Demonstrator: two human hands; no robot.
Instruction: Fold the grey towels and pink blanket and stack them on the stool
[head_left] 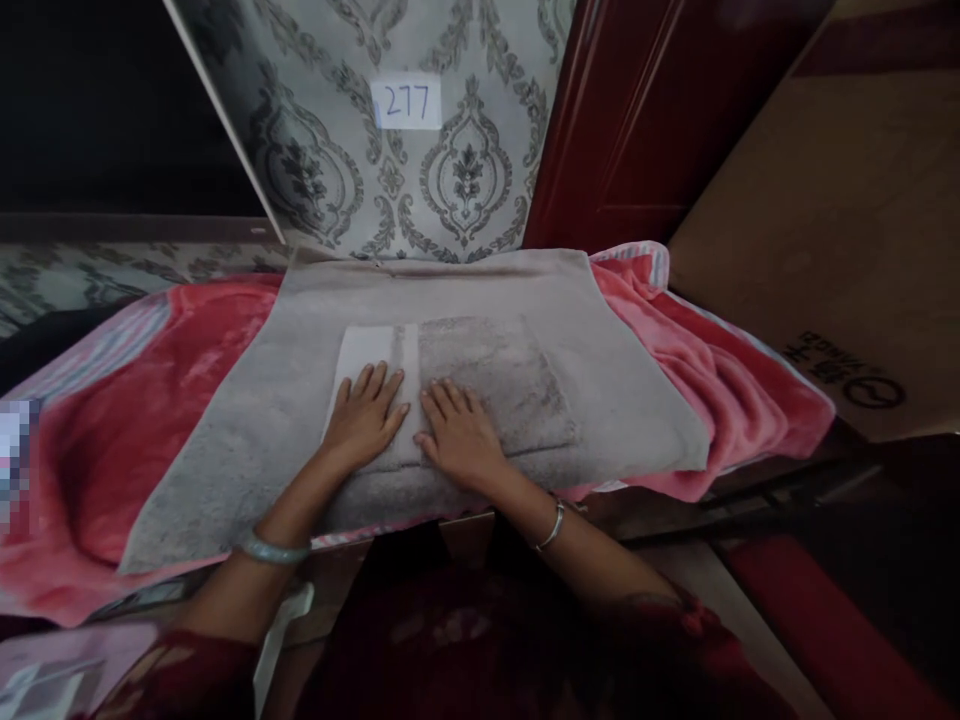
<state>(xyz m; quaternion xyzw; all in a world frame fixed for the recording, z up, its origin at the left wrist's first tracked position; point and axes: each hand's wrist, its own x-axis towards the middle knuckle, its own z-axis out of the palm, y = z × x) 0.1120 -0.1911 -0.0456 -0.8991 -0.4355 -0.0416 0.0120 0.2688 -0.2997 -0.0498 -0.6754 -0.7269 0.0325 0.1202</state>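
Note:
A folded grey-brown towel with a pale band near its left end lies flat in front of me. My left hand rests palm down on its pale left part, fingers spread. Just right of the band, my right hand lies flat on the towel, fingers stretched out and the thumb apart. Beneath the towel a larger grey cloth is spread out. Neither hand grips anything; both palms are hidden against the fabric.
A red and pink plush blanket lies under the grey cloth and shows at both sides. A cardboard box stands at the right. Behind are a patterned wall with a paper label, a dark red door and a dark screen.

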